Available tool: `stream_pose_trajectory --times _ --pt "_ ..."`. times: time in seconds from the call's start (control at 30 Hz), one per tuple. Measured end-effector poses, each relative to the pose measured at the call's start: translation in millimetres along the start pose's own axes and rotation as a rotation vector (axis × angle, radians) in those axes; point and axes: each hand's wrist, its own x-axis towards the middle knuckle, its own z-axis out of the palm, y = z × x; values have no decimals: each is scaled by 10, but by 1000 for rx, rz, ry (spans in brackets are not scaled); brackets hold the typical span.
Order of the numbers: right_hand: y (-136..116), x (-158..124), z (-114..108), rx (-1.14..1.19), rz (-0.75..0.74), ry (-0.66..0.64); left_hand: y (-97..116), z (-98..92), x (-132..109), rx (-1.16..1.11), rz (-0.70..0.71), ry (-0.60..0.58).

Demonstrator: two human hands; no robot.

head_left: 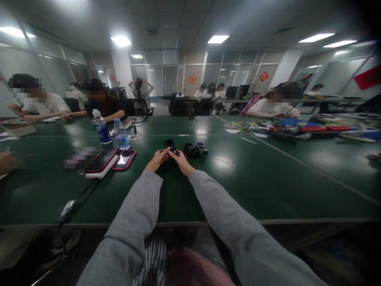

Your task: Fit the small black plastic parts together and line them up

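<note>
Both my arms in grey sleeves reach out over the green table (253, 182). My left hand (157, 159) and my right hand (182, 160) meet around a small black device (170, 145), which they hold tilted up just above the tabletop. Fingers of both hands are curled on it. Two more small black devices (195, 149) lie on the table just to the right of my hands.
Two phones in red cases (110, 159) lie left of my hands, with two water bottles (110, 132) behind them. A cable (74, 202) runs to the front-left edge. Other people sit at the far left and far right; clutter (297, 129) covers the right table.
</note>
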Motion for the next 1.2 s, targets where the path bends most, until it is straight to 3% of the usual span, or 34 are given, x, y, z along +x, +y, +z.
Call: stream_pose_trajectory --times 0.1,0.17,0.27,0.37,0.7,0.83,0.9,1.03,1.2 --pt "86 1 -19 -494 -218 68 -61 -13 61 196 82 78" --pt "119 12 -40 -767 -286 94 -84 -26 90 370 153 155" --pt "139 31 -52 -995 -360 95 -93 -42 96 600 204 223" --pt "139 42 -26 -1121 -395 102 -77 -28 64 787 201 219" --pt "148 89 89 -1101 -303 140 -3 89 -26 1142 198 193" --pt "100 49 125 -1045 -256 142 -14 95 2 1155 195 200" --pt "20 26 117 -1028 -299 216 -25 91 16 1122 218 213" --pt "-171 20 -26 -1074 -503 475 -55 65 34 1062 329 240" --pt "-217 38 -294 -1208 -425 475 -104 45 38 1000 348 190"
